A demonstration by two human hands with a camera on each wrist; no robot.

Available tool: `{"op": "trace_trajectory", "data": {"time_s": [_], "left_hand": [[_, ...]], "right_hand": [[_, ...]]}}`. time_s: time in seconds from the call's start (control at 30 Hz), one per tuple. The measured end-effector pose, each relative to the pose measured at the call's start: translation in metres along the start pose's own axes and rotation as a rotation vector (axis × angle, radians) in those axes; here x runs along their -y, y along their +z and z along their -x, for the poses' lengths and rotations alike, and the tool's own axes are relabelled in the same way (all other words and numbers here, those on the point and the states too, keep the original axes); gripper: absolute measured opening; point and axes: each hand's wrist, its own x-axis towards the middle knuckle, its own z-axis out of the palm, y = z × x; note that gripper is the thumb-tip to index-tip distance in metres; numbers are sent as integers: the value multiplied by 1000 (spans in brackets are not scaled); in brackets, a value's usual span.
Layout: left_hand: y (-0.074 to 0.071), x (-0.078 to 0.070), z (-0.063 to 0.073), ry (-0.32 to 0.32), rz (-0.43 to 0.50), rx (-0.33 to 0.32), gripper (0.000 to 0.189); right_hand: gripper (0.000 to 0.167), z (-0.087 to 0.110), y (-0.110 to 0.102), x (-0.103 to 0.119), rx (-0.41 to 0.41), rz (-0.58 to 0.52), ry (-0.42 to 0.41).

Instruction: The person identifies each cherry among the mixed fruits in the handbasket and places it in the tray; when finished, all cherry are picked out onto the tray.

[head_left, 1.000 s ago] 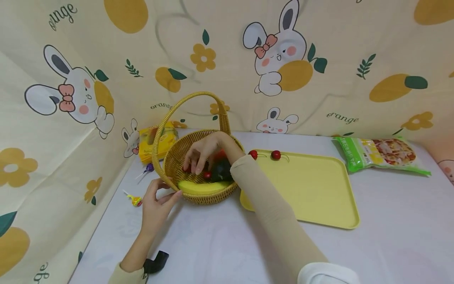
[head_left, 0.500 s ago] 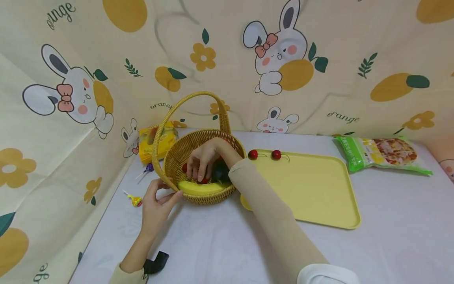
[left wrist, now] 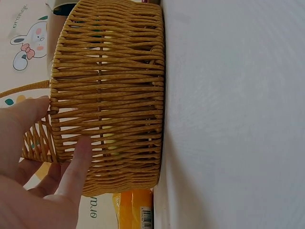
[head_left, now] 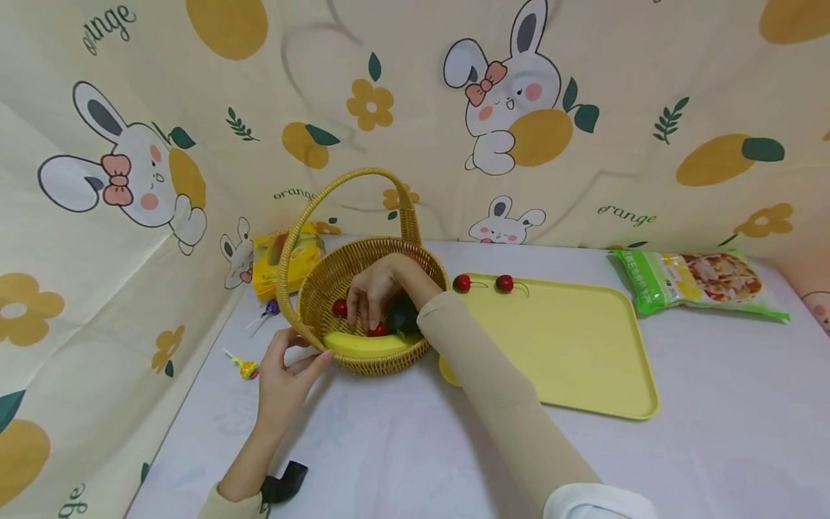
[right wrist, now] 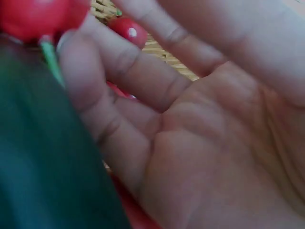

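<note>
A yellow wicker basket (head_left: 379, 366) with a tall handle holds a banana (head_left: 369, 346), a dark green rounded item (head_left: 403, 317) and red cherries. My left hand (head_left: 285, 378) grips its left rim by the handle's foot; in the left wrist view, fingers lie against the woven side. My right hand (head_left: 379, 285) reaches down inside, thumb and index fingertips pinching a red cherry (right wrist: 40, 16) with a green stem. Left of those fingers lies another cherry (head_left: 339, 308). The right hand and sleeve hide part of the basket's contents.
Right of the basket is a yellow tray (head_left: 564, 346) bearing two cherries (head_left: 462, 282) near its back edge. A green food packet (head_left: 700, 282) lies farther right. Behind and left of the basket stand a yellow packet (head_left: 269, 263) and two lollipops (head_left: 248, 368). A patterned cloth hangs behind.
My right hand has lowered into the basket and its fingers have closed in on the cherry beside the dark green item. My left hand stays on the rim.
</note>
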Motion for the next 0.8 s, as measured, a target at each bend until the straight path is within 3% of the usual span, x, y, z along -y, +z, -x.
{"op": "trace_trajectory", "data": {"time_s": [0.13,0.33,0.5,0.67,0.8], "left_hand": [[0,-1,0,6,2,2,40],[1,-3,0,-8,-12,7,39],[1,1,0,13,-7,6,39],[-2,20,0,15,14,4,42],[-4,29,0,-3,27,10,43]], "right_hand": [[40,-2,1,2,3,44,36],[38,-3,3,3,17,8,78],[34,-2,3,2,30,-21,65],[28,4,2,4,-8,-34,-46],[24,26,0,2,-139,-5,-234]]}}
